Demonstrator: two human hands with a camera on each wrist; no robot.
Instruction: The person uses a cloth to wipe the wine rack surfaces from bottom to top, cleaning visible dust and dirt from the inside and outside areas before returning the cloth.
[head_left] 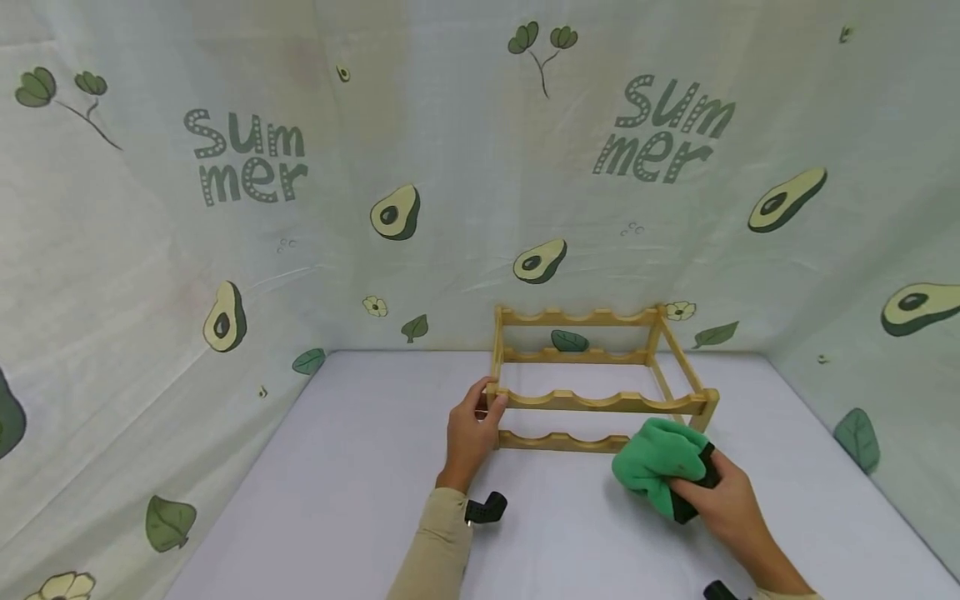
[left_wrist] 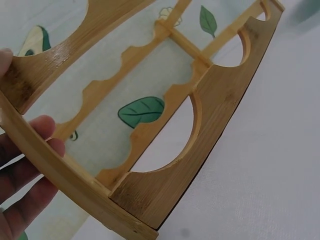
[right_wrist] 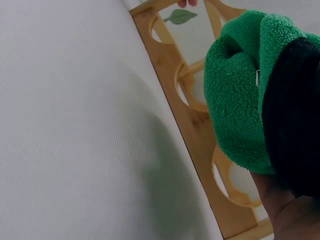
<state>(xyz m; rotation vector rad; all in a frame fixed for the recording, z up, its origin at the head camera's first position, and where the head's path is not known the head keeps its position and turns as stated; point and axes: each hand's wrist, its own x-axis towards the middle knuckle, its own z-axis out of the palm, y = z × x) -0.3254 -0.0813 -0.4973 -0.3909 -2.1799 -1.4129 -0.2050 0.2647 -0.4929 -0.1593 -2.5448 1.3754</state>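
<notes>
A light wooden rack (head_left: 600,402) with scalloped rails, like a wine rack, stands on the table. My left hand (head_left: 468,433) grips its front left upright near the upper rail, and the left wrist view shows fingers (left_wrist: 37,175) behind that side post. In my right hand (head_left: 729,500) is a bunched green terry cloth (head_left: 651,462) with a black part (right_wrist: 295,120) on the hand's side. The cloth is in front of the rack's lower front rail at the right end, hiding that end in the head view. Most of the right hand is hidden by it in the right wrist view.
A white tabletop (head_left: 337,500) stretches out under the rack and to both sides. Close behind the rack hangs a pale curtain (head_left: 465,167) printed with avocados, leaves and the word summer, and it continues along the left and right sides.
</notes>
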